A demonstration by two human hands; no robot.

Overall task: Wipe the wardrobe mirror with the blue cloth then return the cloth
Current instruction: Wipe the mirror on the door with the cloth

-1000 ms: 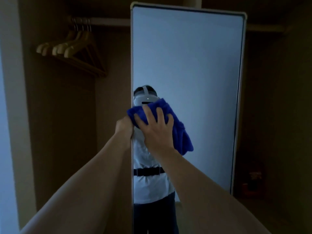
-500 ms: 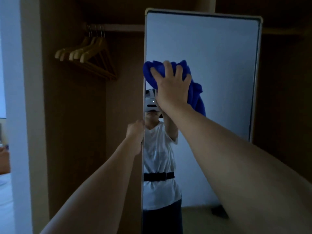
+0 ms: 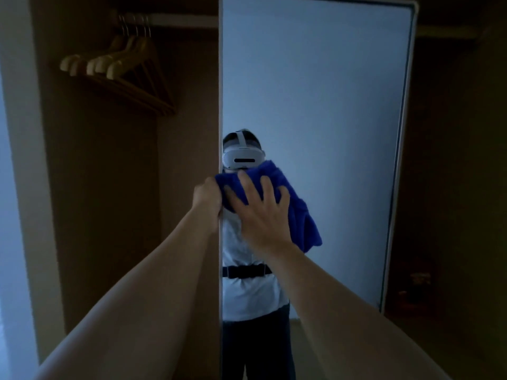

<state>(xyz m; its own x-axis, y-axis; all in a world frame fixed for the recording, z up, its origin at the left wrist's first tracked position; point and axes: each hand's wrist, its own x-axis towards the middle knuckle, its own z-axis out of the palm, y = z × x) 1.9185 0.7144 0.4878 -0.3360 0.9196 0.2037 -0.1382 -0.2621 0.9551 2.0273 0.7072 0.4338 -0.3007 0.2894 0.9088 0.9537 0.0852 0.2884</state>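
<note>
Now, live at the wardrobe:
Right hand: the right hand (image 3: 260, 215) is pressing the blue cloth (image 3: 299, 215) flat against the mirror (image 3: 315, 91), fingers spread wide over the bunched fabric, just left of the frame's centre.
Left hand: the left hand (image 3: 207, 197) is curling round the mirror's left edge at the same height; its grip is holding the door panel, and it is touching the cloth's left corner.
Cloth position: it is sitting on the glass near the left edge, about mid-height in the frame, with a loose tail hanging down to the lower right of the hand.
Step in hand: judging from this, the wiping is under way, with the return of the cloth not yet begun.
Doing it well: even palm pressure and overlapping passes should be covering the wide upper and right parts of the glass; the dangling tail is wiping nothing, so folding it under the palm would help. The bracing hand should be stopping the panel from swinging.
Wardrobe contents: the open wardrobe (image 3: 90, 187) is holding wooden hangers (image 3: 115, 69) on a rail at the upper left; they are carrying no clothes.
Lower right: something small and reddish is sitting in the dark, too dim to name.
</note>
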